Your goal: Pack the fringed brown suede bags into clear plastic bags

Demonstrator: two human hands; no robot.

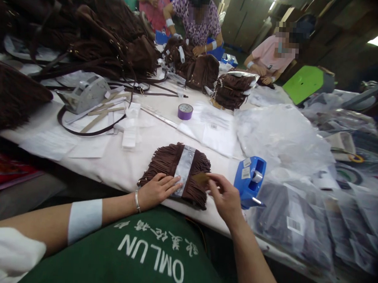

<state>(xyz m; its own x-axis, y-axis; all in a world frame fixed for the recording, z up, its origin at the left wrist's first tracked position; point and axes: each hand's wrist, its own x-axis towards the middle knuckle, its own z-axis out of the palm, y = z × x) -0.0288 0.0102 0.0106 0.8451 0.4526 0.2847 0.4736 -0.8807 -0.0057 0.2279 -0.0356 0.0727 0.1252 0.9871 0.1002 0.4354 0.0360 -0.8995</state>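
Observation:
A dark brown fringed bag (167,159) lies flat at the table's near edge, with a pale translucent band (186,160) across its middle. My left hand (162,190) rests on the bag and band, palm down with fingers stretched out. Between the thumb and fingers of my right hand (226,197) is a small brownish-gold card (200,178), held over the bag's right side. Just right of that hand stands a blue tape dispenser (250,179) with a roll in it.
A purple tape roll (185,112) sits mid-table near plastic bags (283,137). Brown bags (118,42) are heaped at the back left by a grey tape dispenser (87,91). Packed bags (295,217) lie at the right. Two co-workers (197,16) work across the table; another person's arm shows behind.

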